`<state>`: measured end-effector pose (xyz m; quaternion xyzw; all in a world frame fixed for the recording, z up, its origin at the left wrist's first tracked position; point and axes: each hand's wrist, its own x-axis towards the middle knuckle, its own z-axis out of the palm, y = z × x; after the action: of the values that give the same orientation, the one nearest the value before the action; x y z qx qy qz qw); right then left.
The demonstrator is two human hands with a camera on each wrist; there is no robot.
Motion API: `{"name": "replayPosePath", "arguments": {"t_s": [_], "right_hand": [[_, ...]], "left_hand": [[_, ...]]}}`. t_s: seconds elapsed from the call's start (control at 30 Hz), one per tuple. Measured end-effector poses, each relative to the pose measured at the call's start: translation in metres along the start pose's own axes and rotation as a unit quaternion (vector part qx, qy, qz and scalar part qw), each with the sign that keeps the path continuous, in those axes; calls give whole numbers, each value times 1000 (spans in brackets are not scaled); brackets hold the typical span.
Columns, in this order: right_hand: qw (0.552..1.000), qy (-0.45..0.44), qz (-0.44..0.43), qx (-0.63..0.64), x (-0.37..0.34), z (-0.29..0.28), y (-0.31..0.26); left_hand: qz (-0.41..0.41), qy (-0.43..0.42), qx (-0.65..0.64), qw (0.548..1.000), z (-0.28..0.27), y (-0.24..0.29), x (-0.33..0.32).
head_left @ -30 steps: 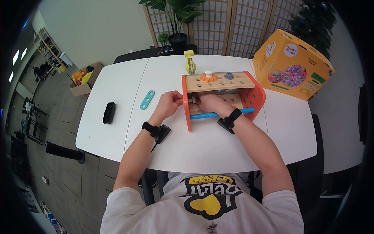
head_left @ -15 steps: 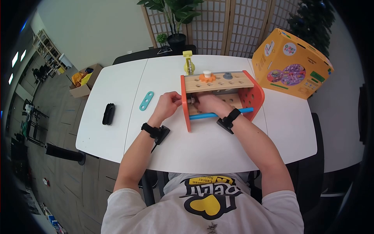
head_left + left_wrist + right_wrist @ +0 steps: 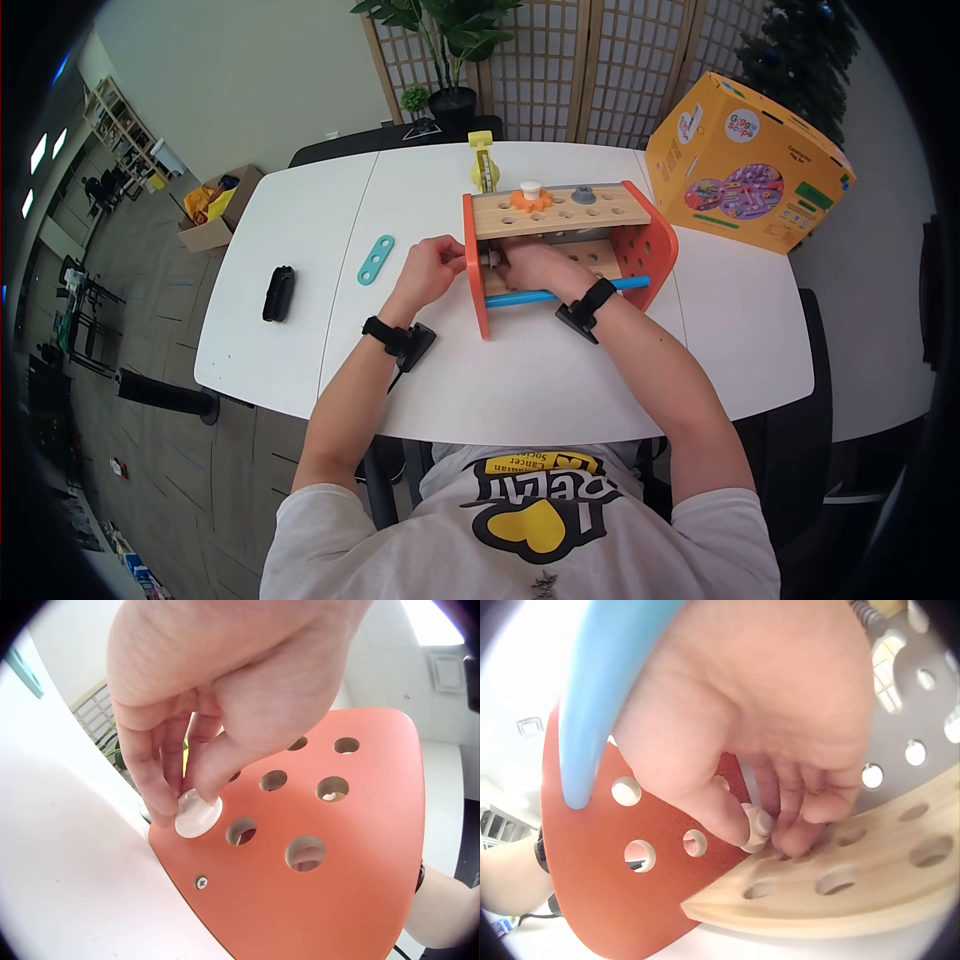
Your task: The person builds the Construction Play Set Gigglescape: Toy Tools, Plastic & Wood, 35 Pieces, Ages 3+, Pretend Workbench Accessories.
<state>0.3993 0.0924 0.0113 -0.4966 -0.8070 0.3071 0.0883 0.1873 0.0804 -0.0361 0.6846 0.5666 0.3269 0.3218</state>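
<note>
A toy workbench [image 3: 565,208] with red-orange side panels and wooden boards full of holes stands on the white table. My left hand [image 3: 432,272] is outside its left side panel [image 3: 352,847], thumb and fingers pinching the round white head of a bolt [image 3: 199,817] against the panel, low near a metal screw. Inside the workbench, above the lower wooden board [image 3: 840,889], my right hand [image 3: 540,266] grips a cream-coloured nut [image 3: 756,829] between thumb and fingers, close against the same panel. The bolt's shaft is hidden.
A blue bar [image 3: 525,297] crosses the workbench's front, under my right wrist. An orange gear [image 3: 533,203] and a grey piece [image 3: 584,195] sit on top. A yellow toy [image 3: 486,165] stands behind, a teal strip [image 3: 376,260] and black case [image 3: 279,294] left, a yellow box [image 3: 750,165] right.
</note>
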Motion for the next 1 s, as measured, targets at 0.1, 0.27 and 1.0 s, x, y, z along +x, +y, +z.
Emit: {"name": "replayPosePath", "arguments": {"t_s": [0.1, 0.27, 1.0], "right_hand": [[1000, 7, -6, -14, 6, 5, 8], [997, -4, -19, -77, 24, 20, 30], [998, 27, -31, -52, -5, 0, -1]], "left_hand": [[4, 0, -5, 1000, 0, 1, -1], [9, 1, -12, 1000, 1, 0, -1], [6, 1, 5, 1000, 0, 4, -2]]}}
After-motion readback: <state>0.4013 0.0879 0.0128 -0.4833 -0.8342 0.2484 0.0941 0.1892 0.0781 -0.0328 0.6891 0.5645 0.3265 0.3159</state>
